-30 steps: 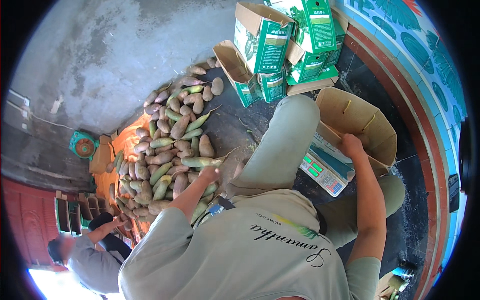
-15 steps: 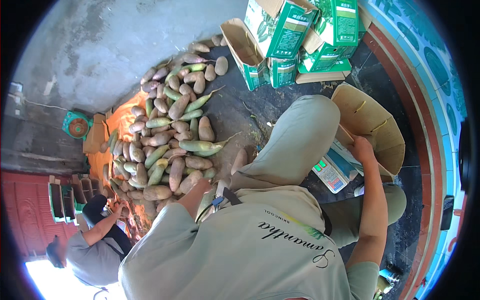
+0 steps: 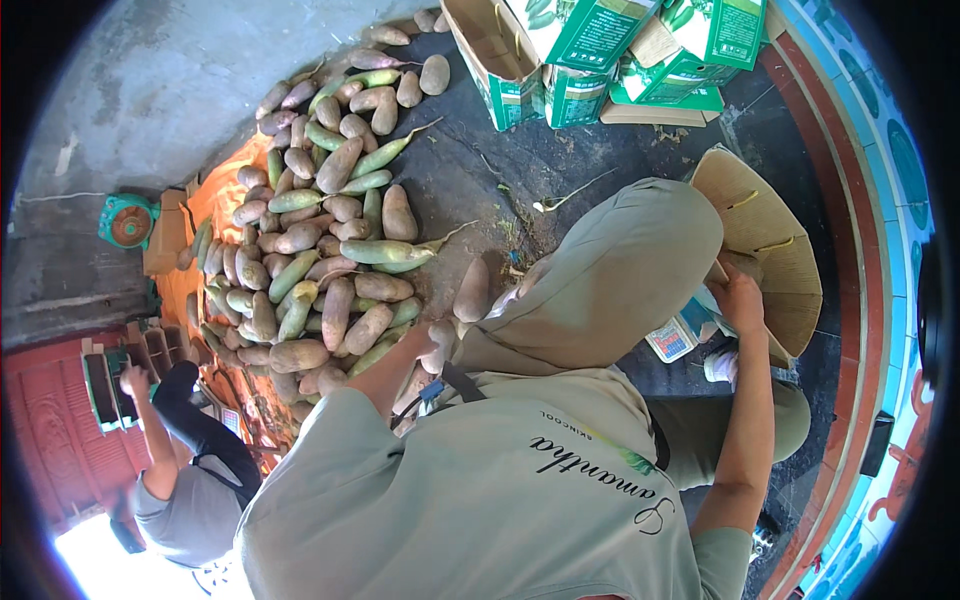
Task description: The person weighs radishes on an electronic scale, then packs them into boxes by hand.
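Observation:
At the edge of a big heap of radishes [image 3: 340, 300], green and dusty brown-pink, my left hand [image 3: 419, 347] reaches forward from my side. A brownish radish [image 3: 440, 346] stands at its fingers and appears held; the fingers are mostly hidden. To the right, my right hand [image 3: 740, 300] is closed over the near edge of an open cardboard box [image 3: 800, 300]. A greyish-brown radish [image 3: 748, 267] shows inside that box. Next to my right hand, partly behind my leg, a digital scale [image 3: 672, 341] rests on the floor. Another radish [image 3: 472, 290] lies apart from the heap.
Green-and-white cartons [image 3: 590, 95] stand stacked at the far right. A green round fan [image 3: 128, 222] is by the left wall. At the lower left a co-worker [image 3: 200, 500] stretches an arm toward some crates [image 3: 115, 385]. A raised red-brown edge [image 3: 868, 300] curves along the right.
My view has shifted, so the heap appears further left. A radish now shows at my left hand. The co-worker's arm has swung up from the heap toward the crates. My right hand stays on the box.

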Action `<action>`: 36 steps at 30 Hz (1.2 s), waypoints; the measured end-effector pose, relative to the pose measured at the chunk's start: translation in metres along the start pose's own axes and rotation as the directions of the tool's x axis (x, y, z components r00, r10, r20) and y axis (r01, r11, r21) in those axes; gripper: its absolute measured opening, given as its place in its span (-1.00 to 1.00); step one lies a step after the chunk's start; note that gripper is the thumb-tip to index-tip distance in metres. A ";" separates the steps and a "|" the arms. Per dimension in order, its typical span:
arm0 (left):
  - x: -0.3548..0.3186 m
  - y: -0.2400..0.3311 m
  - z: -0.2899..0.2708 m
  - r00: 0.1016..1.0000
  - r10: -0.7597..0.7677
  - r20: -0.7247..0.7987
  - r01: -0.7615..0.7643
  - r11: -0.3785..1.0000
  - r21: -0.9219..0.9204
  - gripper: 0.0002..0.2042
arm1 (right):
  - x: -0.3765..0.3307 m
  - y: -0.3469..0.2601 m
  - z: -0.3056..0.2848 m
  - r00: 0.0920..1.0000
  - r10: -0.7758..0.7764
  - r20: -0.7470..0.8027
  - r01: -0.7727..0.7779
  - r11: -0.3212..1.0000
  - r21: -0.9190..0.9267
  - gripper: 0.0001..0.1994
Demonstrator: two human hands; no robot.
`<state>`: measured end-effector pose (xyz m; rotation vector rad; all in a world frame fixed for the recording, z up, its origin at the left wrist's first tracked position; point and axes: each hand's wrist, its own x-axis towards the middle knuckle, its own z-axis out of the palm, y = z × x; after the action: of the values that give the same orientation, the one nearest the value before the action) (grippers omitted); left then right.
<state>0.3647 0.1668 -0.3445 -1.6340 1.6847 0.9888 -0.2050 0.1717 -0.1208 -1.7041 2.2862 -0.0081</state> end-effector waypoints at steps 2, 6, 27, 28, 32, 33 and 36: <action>0.005 0.012 -0.012 0.998 0.007 -0.059 -0.014 0.994 -0.106 -0.35 | 0.000 -0.005 -0.003 1.000 0.006 -0.007 -0.006 1.000 -0.005 -0.66; 0.023 0.034 -0.035 0.997 0.051 -0.058 -0.061 0.978 -0.199 -0.32 | 0.000 -0.014 -0.008 1.000 0.008 0.004 -0.008 1.000 0.007 -0.69; 0.084 0.142 -0.079 0.987 0.157 0.011 -0.149 0.911 0.385 -0.38 | 0.000 -0.015 -0.008 0.998 0.063 -0.003 -0.063 0.993 0.095 -0.64; 0.087 0.143 -0.083 0.988 0.133 0.079 -0.153 0.911 0.383 -0.41 | 0.000 -0.015 -0.008 0.998 0.067 -0.008 -0.065 0.993 0.095 -0.64; 0.091 0.145 -0.092 0.989 0.112 0.098 -0.147 0.848 0.510 -0.42 | 0.001 -0.014 -0.007 0.997 0.078 0.014 -0.079 0.990 0.115 -0.63; 0.089 0.148 -0.097 0.995 0.082 0.062 -0.103 0.851 0.515 -0.45 | 0.001 -0.013 -0.005 0.997 0.079 0.009 -0.080 0.991 0.111 -0.64; 0.077 0.145 -0.103 0.996 0.081 -0.028 -0.057 0.872 0.486 -0.49 | 0.001 -0.017 -0.007 0.996 0.089 0.017 -0.090 0.990 0.107 -0.64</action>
<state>0.2232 0.0346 -0.3350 -1.2758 1.8488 0.4955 -0.1905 0.1641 -0.1116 -1.5435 2.3064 -0.1002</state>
